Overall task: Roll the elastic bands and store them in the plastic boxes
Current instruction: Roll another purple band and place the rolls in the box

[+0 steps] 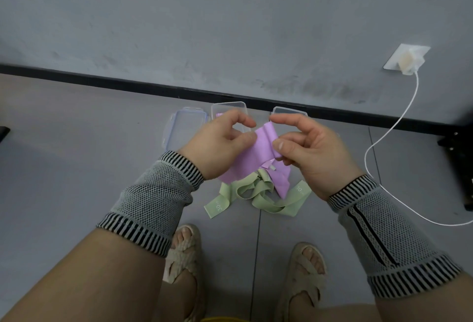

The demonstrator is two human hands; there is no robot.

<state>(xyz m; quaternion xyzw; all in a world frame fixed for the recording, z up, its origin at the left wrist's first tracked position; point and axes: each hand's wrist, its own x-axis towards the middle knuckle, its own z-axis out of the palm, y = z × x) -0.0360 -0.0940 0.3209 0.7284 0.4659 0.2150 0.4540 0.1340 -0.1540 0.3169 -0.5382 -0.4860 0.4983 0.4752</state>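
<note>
Rolling of purple band [258, 151] judged under way, held in air above floor [76, 142]. First turn best kept tight, edges aligned, tail fed evenly. Left hand [220, 147]: fingers curled, band's left edge pinched. Right hand [307, 150]: thumb and fingers pinched on folded end. Green band [256, 193] left tangled on floor below. Plastic boxes [230, 114] set near wall, behind hands.

Head cam, steep down, close over hands [261, 147].
</note>
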